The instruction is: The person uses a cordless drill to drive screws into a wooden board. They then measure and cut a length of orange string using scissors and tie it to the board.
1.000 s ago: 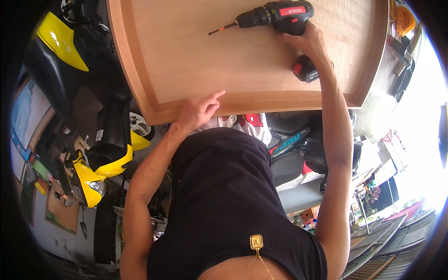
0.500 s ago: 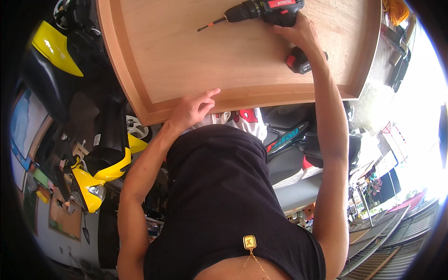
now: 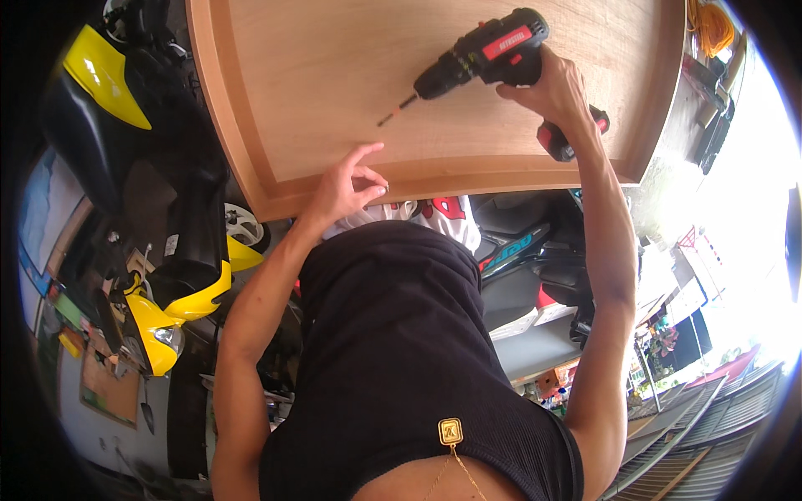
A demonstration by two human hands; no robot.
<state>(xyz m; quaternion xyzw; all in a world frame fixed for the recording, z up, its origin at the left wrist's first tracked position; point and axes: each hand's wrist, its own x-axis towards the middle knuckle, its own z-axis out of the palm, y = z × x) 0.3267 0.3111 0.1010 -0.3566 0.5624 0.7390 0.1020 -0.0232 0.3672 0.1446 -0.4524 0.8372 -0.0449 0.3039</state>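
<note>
Right hand: your right hand (image 3: 558, 90), in the upper right of the frame, is wrapped around the handle of the drill, its fingers closed on it and covering most of the grip.
Drill: the black cordless power drill with a red side panel (image 3: 494, 57) is at the upper centre-right, tilted so that its nose points to the lower left.
Bit: a long, thin, dark bit with an orange band (image 3: 398, 109) reaches from the chuck toward your left hand; whether its tip touches the wood, you cannot tell.
Battery: the black-and-red battery block (image 3: 555, 141) shows on both sides of your right wrist.
Left hand: your left hand (image 3: 341, 188) is left of centre, near the panel's lower edge, index finger extended, another finger curled to the thumb; whether they pinch something tiny is too small to tell.
Panel: the light-brown wooden panel with a raised, darker rim (image 3: 230, 108) fills the upper middle, beneath the drill.
Lower centre: your black sleeveless top (image 3: 393, 309) and a square gold pendant (image 3: 450, 431).
Left side: a yellow-and-black motorbike (image 3: 190, 305).
Upper right: a bundle of orange cord (image 3: 713, 30).
</note>
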